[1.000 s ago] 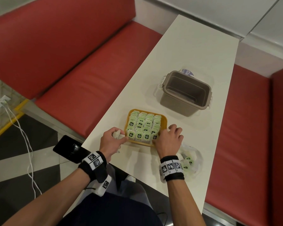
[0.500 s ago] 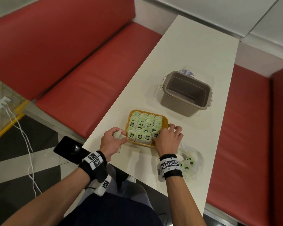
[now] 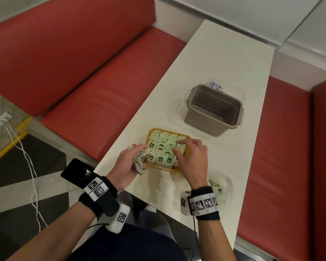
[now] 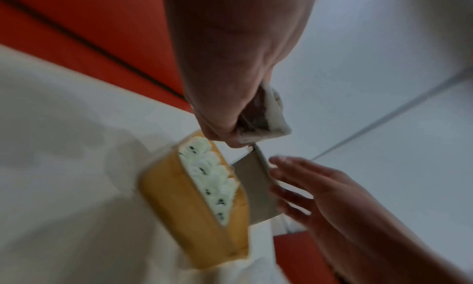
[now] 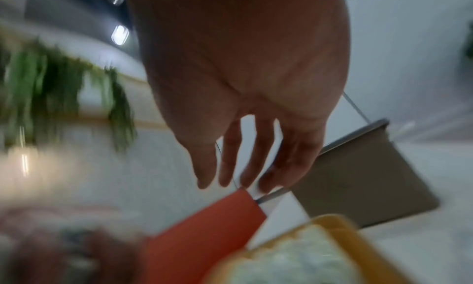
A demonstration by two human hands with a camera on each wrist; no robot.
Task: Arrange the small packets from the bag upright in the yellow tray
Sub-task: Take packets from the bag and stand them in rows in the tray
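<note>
The yellow tray [image 3: 159,167] sits near the table's front edge, packed with rows of upright green-and-white packets [image 3: 161,147]. My left hand [image 3: 139,157] hovers at the tray's left side and grips a bunch of pale packets [image 3: 140,160], which also show in the left wrist view as packets [image 4: 266,116]. My right hand [image 3: 184,147] lies over the tray's right rows, fingers spread on the packet tops. Its fingers [image 5: 230,163] look straight and hold nothing. The clear bag [image 3: 221,187] lies by my right wrist with a few packets inside.
An empty grey-brown bin [image 3: 213,110] stands just beyond the tray, with a clear lid [image 3: 215,85] behind it. A black phone [image 3: 77,172] lies off the table's near left corner. Red bench seats [image 3: 102,102] flank the narrow white table [image 3: 224,59].
My right hand has moved from the tray's near right corner up over its right rows. My left hand has risen and turned, showing the packets it holds.
</note>
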